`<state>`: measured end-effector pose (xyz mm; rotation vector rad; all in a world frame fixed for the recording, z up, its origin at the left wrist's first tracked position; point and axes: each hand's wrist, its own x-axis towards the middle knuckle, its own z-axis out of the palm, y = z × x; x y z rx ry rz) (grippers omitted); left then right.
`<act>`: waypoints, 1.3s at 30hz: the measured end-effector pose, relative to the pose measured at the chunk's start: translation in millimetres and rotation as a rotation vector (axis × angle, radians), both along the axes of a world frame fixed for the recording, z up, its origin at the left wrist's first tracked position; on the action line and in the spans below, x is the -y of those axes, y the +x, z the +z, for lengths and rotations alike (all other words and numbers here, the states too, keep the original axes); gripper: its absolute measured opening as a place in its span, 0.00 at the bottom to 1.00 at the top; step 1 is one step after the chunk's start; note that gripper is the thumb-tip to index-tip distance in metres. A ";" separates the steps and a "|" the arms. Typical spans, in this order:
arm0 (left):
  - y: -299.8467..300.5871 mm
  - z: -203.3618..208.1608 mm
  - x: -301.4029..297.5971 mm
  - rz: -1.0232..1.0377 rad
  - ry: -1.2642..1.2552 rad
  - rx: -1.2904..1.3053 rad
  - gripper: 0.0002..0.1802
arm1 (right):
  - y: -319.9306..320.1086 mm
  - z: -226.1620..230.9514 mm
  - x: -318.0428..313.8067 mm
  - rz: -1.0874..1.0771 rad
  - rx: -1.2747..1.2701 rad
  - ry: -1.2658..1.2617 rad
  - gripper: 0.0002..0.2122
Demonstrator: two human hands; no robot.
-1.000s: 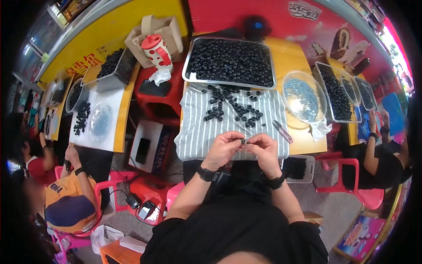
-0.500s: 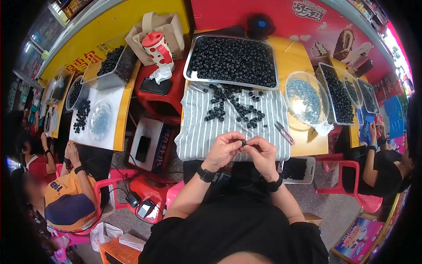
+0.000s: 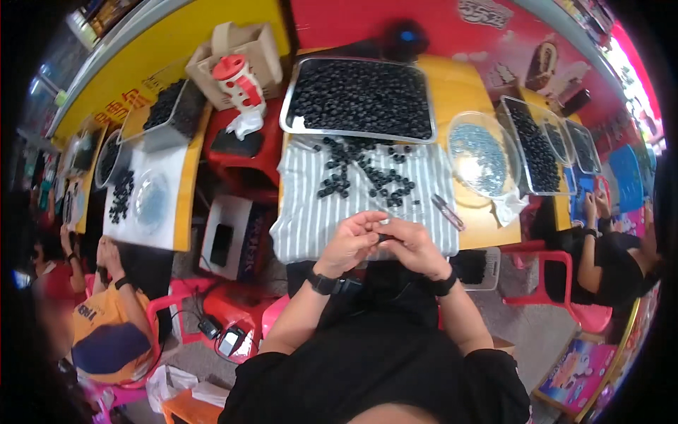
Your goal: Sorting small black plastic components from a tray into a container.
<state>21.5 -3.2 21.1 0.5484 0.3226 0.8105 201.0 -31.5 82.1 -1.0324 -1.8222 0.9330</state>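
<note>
Both hands pinched on one small dark bead, right at the near edge of the surface.

Your left hand (image 3: pixel 349 240) and right hand (image 3: pixel 413 246) each pinch the bead (image 3: pixel 382 237), so keep them low over the striped cloth (image 3: pixel 304 219), near the loose beads (image 3: pixel 364 173): a slip then lands soft.

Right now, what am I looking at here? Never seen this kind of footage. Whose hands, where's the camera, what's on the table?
There is no machine: a person works bare-handed, filmed by a fisheye camera on their head looking down, so straight edges curve. Their left hand and right hand meet over the near edge of a striped cloth, pinching a small dark bead between the fingertips. Loose dark beads lie on the cloth, with a metal tray of them behind and a clear round bowl to the right. Other people sit at neighbouring tables.
</note>
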 end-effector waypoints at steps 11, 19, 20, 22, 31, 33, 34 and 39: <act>4.4 -2.2 -0.8 0.030 -0.010 -0.056 0.20 | 0.4 -13.1 -0.7 -0.074 -0.078 0.024 0.08; 9.7 -1.1 -3.2 -0.002 0.061 0.009 0.22 | 138.4 8.8 7.3 -0.673 -0.023 0.027 0.09; 8.7 -2.9 -3.0 0.005 0.071 0.016 0.21 | 167.9 13.9 -0.5 -0.776 0.014 0.063 0.09; 4.8 -5.5 -0.7 0.006 0.065 0.018 0.20 | 212.2 43.2 -14.4 -0.929 0.040 0.223 0.09; 4.8 -6.6 -0.4 0.010 0.048 0.051 0.17 | 176.8 13.1 -31.2 -0.722 0.279 0.146 0.11; 4.0 -4.7 -0.9 0.003 0.039 0.039 0.16 | 115.1 5.2 -32.8 -0.512 0.261 0.050 0.09; 3.5 -5.3 -1.9 -0.003 0.037 0.043 0.16 | 91.4 1.4 -33.3 -0.424 0.328 0.091 0.08; 2.5 -2.7 -4.4 -0.010 0.023 0.056 0.16 | 36.6 -7.0 -43.4 -0.310 0.598 0.144 0.05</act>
